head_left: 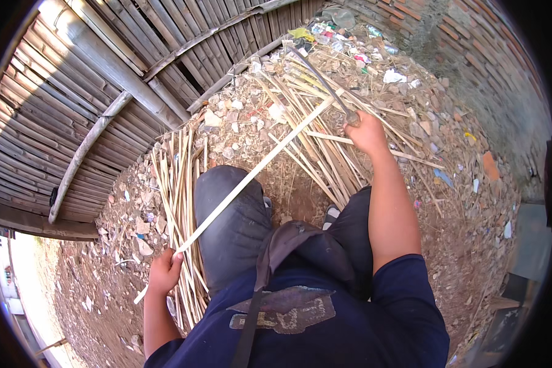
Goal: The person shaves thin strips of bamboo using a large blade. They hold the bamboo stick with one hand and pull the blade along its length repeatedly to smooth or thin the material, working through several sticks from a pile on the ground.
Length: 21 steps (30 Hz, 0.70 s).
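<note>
A long pale bamboo strip (249, 178) slants across my left knee, from lower left up to the right. My left hand (165, 272) is closed round it near its lower end. In my right hand (367, 132) is the handle of a sickle (321, 78) with a long dark blade that hooks at its far tip. The blade lies across or right beside the strip's upper end; whether they touch I cannot tell. Beneath, a loose pile of split bamboo strips (325, 161) spreads between my feet and beyond. A second bundle of strips (181, 202) lies left of my left knee.
A bamboo slat wall (98, 116) rises at the left and far left. On the right stands a worn brick wall (481, 52). Stones and litter (331, 40) cover the dirt ground between them. A dark strap bag (300, 242) hangs at my waist.
</note>
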Motion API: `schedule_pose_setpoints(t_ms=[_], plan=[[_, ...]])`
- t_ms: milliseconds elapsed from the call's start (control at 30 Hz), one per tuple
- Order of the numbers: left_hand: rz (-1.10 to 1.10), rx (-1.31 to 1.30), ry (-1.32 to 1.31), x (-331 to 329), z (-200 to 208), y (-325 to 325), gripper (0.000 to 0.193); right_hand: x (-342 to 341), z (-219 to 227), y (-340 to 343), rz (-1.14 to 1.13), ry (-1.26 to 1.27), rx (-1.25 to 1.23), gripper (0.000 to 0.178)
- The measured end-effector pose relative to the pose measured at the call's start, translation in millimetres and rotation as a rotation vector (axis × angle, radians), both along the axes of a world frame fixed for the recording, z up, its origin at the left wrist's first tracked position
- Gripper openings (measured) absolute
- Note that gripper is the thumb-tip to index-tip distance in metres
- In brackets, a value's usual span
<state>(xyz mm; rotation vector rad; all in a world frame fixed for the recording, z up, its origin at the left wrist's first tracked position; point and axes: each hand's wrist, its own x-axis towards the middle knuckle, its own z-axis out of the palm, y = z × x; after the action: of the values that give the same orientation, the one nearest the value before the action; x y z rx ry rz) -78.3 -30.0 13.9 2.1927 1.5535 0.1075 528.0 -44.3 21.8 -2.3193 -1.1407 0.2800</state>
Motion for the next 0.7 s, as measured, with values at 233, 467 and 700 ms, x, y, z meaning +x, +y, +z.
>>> schedule_pose_setpoints(t_ms=[233,467,700], plan=[[0.097,-0.499,-0.251,9.0,-3.7,-0.1,0.036,-12.8,6.4,-2.8,0.016,-0.083,0.166,0.039],[0.022,-0.111,-0.243,55.2,4.9,-23.0,0.032,-33.9,3.4,4.5,0.279,0.033,0.009,0.045],[0.017,-0.085,-0.194,66.3,-11.2,-31.4,0.034,-96.8,17.2,8.7,0.630,-0.102,-0.147,0.032]])
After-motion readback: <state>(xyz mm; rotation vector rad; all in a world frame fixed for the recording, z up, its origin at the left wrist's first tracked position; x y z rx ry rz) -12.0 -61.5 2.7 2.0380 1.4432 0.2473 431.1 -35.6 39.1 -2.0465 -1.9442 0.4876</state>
